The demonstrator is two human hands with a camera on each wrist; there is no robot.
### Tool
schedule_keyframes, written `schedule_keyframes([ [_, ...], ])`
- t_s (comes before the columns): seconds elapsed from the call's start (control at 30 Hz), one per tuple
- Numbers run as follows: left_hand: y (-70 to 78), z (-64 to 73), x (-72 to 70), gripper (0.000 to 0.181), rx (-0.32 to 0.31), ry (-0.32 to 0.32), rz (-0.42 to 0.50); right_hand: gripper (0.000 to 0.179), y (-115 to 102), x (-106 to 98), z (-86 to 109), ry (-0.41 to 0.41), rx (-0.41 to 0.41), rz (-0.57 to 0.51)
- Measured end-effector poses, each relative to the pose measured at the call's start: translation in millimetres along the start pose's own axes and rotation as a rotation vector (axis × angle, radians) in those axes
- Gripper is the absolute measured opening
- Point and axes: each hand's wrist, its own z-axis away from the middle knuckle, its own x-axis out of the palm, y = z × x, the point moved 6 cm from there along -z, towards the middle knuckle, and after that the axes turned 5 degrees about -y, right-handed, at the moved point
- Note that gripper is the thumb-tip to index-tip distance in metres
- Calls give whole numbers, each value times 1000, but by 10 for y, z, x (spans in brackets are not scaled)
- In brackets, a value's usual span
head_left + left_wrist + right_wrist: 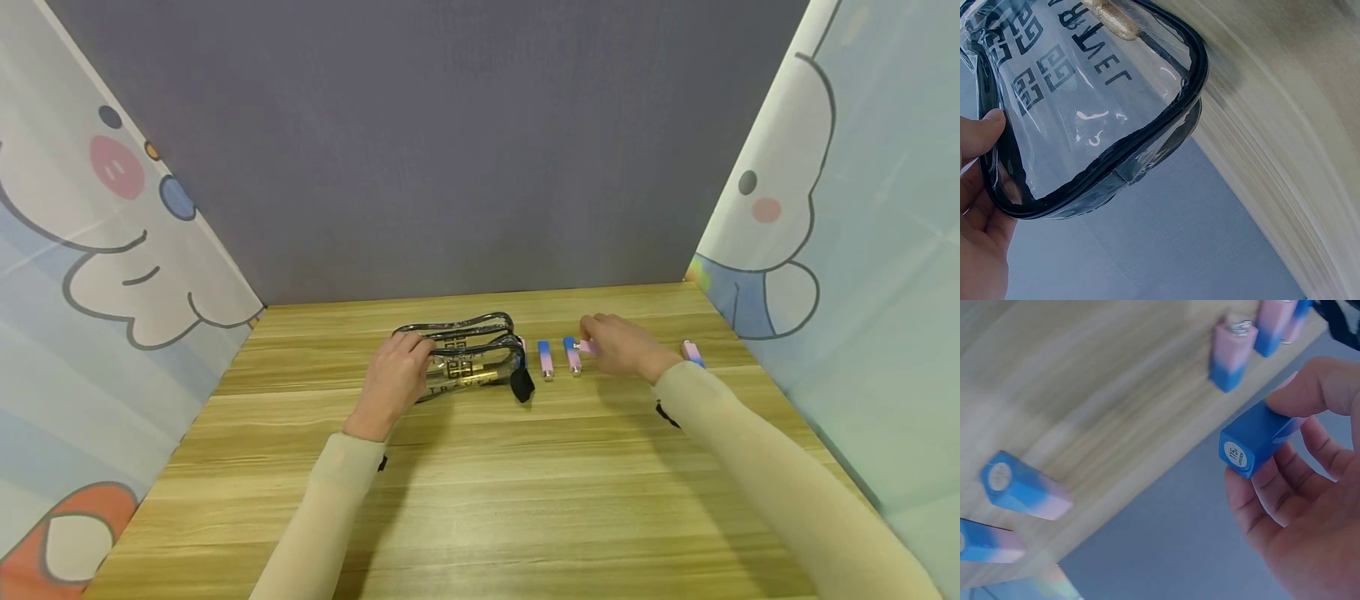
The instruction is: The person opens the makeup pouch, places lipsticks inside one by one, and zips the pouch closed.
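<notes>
My left hand (pixel 397 371) pinches the upper left edge of a clear pouch (pixel 1097 119) with black trim and printed lettering. Thumb and fingers lie either side of that black edge in the left wrist view. A gold tube (pixel 477 378) shows through the clear plastic. In my right hand (pixel 618 343) is a square blue-and-pink lipstick tube (pixel 1254 439), its blue labelled end facing the right wrist camera. Two similar lipstick tubes, one at the left (pixel 546 360) and one at the right (pixel 572 357), lie on the table between the pouch and that hand.
Another lipstick tube (pixel 692 352) lies right of my right hand; the right wrist view shows two there, one (pixel 1025 485) beside the other (pixel 990 540). A black tab (pixel 522 384) hangs at the pouch's right end. A grey panel (pixel 465 150) backs the wooden table (pixel 525 500).
</notes>
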Motion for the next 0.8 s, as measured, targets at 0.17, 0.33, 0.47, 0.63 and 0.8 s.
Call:
schedule_keyframes([
  [0.17, 0, -5, 5, 16, -1, -4, -3, 31, -174, -126, -7, 10, -23, -1],
  [0.33, -1, -6, 9, 16, -1, -4, 5, 33, -377, -270, -32, 12, -45, -1],
  [0.47, -6, -4, 7, 18, -3, 2, 13, 34, -531, -370, -69, 14, -68, 5],
  [0.63, -5, -3, 7, 18, 2, 6, 5, 32, -665, -473, -110, 24, -91, -11],
  [0.8, -1, -1, 9, 16, 0, 2, 3, 28, -802, -594, -146, 31, -114, -63],
])
